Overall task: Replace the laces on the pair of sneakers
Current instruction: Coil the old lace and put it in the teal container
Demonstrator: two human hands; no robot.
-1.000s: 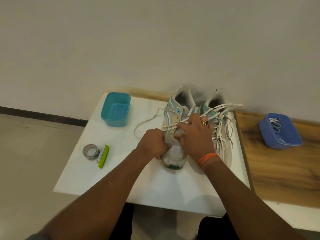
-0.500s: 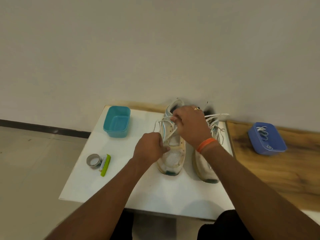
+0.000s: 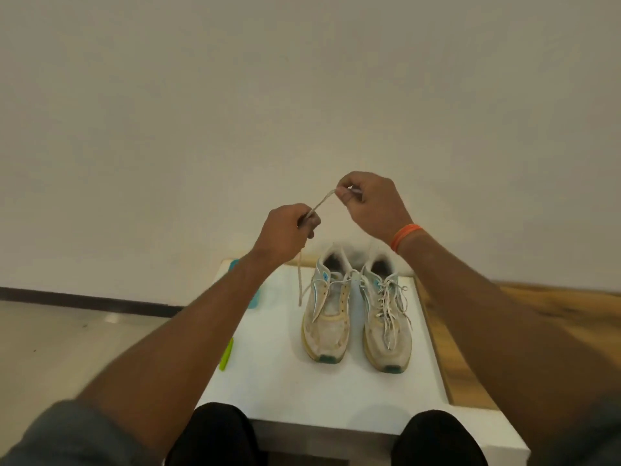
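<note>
Two worn white sneakers stand side by side on the white table [image 3: 279,381], toes toward me. The left sneaker [image 3: 327,314] has most eyelets bare, with lace only near its top. The right sneaker [image 3: 386,317] is still laced. Both hands are raised above the shoes. My left hand [image 3: 287,232] grips a beige lace [image 3: 322,200], and my right hand [image 3: 368,205] pinches the same lace higher up. A short stretch runs taut between them. The lace's tail [image 3: 299,280] hangs down from my left hand toward the left sneaker.
A teal container [image 3: 253,299] shows partly behind my left forearm. A green object [image 3: 226,354] lies at the table's left edge. A wooden surface [image 3: 470,331] adjoins the table on the right. My knees sit under the near edge.
Both hands have lifted off the left sneaker and risen, pulling the lace up out of it. The view has tilted upward, so the shoes sit lower in frame.
</note>
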